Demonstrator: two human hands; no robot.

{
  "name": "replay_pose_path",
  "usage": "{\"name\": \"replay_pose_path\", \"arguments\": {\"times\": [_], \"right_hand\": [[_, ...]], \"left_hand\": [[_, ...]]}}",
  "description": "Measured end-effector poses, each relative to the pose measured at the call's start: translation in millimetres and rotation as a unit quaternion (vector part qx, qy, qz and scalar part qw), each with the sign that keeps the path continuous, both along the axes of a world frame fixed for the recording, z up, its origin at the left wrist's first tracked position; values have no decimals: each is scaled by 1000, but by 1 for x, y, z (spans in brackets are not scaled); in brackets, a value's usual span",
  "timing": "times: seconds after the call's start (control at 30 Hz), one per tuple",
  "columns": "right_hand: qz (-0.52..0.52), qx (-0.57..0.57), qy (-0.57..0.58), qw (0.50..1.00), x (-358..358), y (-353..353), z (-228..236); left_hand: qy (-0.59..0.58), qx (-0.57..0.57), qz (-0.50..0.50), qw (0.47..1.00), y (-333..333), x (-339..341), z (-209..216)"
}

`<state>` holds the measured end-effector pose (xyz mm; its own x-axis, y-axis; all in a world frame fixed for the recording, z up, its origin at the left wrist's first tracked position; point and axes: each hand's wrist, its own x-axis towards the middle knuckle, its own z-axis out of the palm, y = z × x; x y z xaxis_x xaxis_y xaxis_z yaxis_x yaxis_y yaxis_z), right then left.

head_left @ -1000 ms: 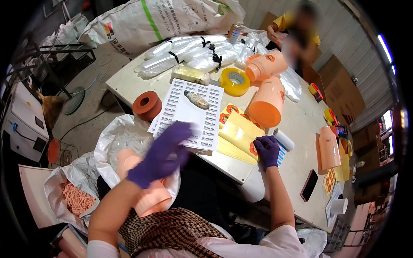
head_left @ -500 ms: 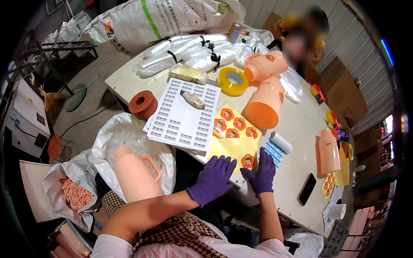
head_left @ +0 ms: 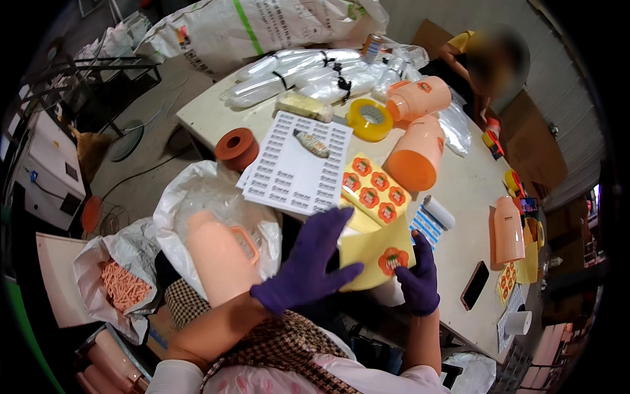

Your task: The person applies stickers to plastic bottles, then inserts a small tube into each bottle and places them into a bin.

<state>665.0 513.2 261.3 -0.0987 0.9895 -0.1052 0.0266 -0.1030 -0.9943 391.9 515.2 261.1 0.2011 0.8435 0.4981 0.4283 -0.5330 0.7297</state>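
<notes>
A yellow backing sheet [head_left: 362, 257] with one red flower-shaped sticker [head_left: 392, 260] is lifted at the near table edge. My right hand [head_left: 420, 281], in a purple glove, pinches the sheet's right edge beside that sticker. My left hand [head_left: 312, 266], gloved alike, is open at the sheet's left side, thumb and fingers spread; its thumb overlaps the sheet, and I cannot tell whether it touches. Behind lies a sheet with several red stickers [head_left: 375, 187]. A peach-coloured jug body with a handle [head_left: 220, 253] leans near my left forearm.
White printed label sheets [head_left: 298, 164], a brown tape roll [head_left: 237, 148] and a yellow tape roll [head_left: 369, 120] lie beyond my hands. Two peach jug bodies [head_left: 420, 154] lie on their sides, another [head_left: 508, 230] at right near a phone [head_left: 474, 285]. A co-worker [head_left: 459, 59] is across the table.
The nearly bare backing sheet has come up off the table into my right hand's pinch. My left hand has gone from lying flat on it to spread beside it. The view shifted slightly.
</notes>
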Motion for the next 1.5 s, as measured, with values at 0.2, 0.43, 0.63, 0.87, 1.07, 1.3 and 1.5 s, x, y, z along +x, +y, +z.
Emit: {"name": "replay_pose_path", "arguments": {"times": [0.2, 0.43, 0.63, 0.87, 1.07, 1.3, 1.5], "right_hand": [[101, -8, 311, 945, -84, -33, -19], [279, 59, 150, 947, -156, -37, -16], [306, 65, -5, 950, -207, -48, -9], [300, 10, -60, 952, -239, -63, -10], [361, 184, -73, 911, -239, -64, -29], [301, 394, -23, 868, -253, -48, -10], [307, 47, -74, 948, -269, 43, -33]], "left_hand": [[-252, -435, -245, 829, 1, -61, 4], [-346, -330, -83, 874, -62, -140, 17], [-250, -270, 72, 927, -107, -165, 10], [-328, -290, 161, 884, -140, -168, -9], [-320, -275, 194, 886, -158, -178, -9], [-18, -94, 362, 927, -191, -205, -61], [-222, -291, 273, 890, -223, -226, -52]]}}
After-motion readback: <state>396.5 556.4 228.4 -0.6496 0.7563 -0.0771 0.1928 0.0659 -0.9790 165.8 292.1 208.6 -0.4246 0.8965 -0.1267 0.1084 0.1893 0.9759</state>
